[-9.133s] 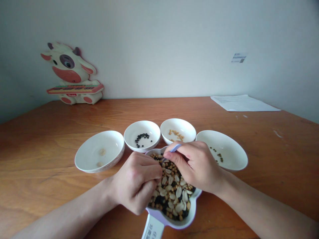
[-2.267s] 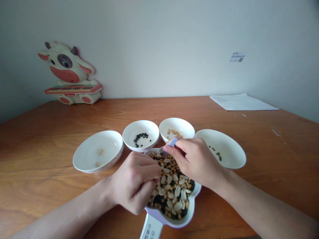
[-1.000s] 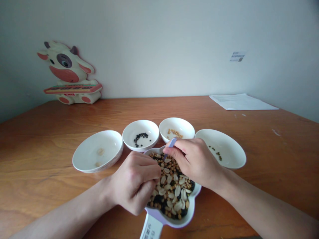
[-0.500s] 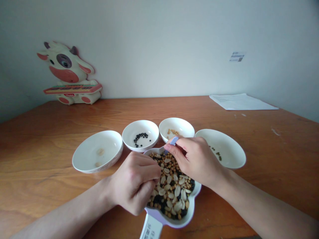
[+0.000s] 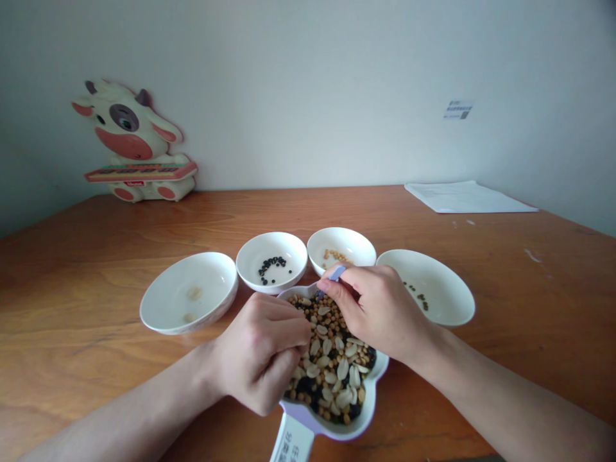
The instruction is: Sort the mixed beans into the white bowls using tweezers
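My right hand (image 5: 378, 305) pinches a small purple plastic tool (image 5: 337, 272) between thumb and fingers; its lower end dips into the far side of a purple-rimmed dish (image 5: 373, 398). Most of the tool is covered, so its kind is unclear. The dish holds a mix of peanut halves (image 5: 342, 369), yellow soybeans (image 5: 332, 316) and black beans (image 5: 305, 386). Over the dish's left part, my left hand (image 5: 264, 350) is closed like a fist, its fingertips hidden, and what it may hold does not show.
Behind the dish, four white bowls form an arc: one with two pale pieces (image 5: 180, 276), one with black beans (image 5: 253, 250), one with soybeans (image 5: 341, 237), one with small dark green beans (image 5: 447, 295). A cow toy keyboard (image 5: 139, 170) and papers (image 5: 471, 197) lie farther back.
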Demonstrator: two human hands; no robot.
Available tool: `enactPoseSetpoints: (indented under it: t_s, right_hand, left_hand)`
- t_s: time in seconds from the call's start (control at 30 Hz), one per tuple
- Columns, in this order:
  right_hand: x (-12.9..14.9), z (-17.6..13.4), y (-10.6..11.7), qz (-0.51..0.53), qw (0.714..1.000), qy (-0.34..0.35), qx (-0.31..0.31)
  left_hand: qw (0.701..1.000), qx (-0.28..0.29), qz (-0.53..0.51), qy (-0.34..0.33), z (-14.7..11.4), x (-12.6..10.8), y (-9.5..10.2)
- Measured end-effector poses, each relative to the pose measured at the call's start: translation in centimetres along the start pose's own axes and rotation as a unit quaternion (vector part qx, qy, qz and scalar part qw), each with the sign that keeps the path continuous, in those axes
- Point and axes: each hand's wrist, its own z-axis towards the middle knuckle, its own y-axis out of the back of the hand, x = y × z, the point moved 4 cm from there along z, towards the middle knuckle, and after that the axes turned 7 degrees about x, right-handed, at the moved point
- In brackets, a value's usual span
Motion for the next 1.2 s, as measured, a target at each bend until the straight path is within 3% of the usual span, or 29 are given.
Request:
enactPoseSetpoints:
  t_s: [0.4, 0.6, 0.67, 0.77, 0.87, 0.93, 1.2]
  right_hand:
    - [-0.3, -0.1, -0.2, -0.010, 1.000, -0.001, 0.008]
    - [-0.1, -0.2, 0.0, 0.003, 1.000, 0.012, -0.022]
    - [0.2, -0.2, 0.4, -0.001, 0.998, 0.030, -0.050]
    - [0.4, -0.5, 1.8, -0.043, 0.989, 0.041, -0.139]
    - [-0.3, -0.7, 3.5, -0.118, 0.966, -0.002, -0.232]
    - [-0.9, -0.7, 4.2, -0.138, 0.955, -0.031, -0.259]
    - [-2.1, -0.3, 4.2, -0.159, 0.960, -0.084, -0.213]
  left_hand:
    - [1.000, 0.001, -0.007, 0.005, 0.0, 0.1, 0.0]
    - [1.000, -0.003, -0.002, -0.003, 0.1, 0.0, 0.1]
    - [1.000, -0.003, 0.000, -0.005, 0.1, 0.0, 0.0]
    - [1.000, -0.003, 0.000, -0.006, 0.0, 0.1, 0.0]
    - [1.000, 0.000, -0.002, -0.005, 0.0, 0.2, 0.0]
    - [1.000, 0.004, -0.004, -0.004, -0.1, 0.2, 0.0]
    - [1.000, 0.002, -0.008, -0.002, 0.0, 0.1, 0.0]
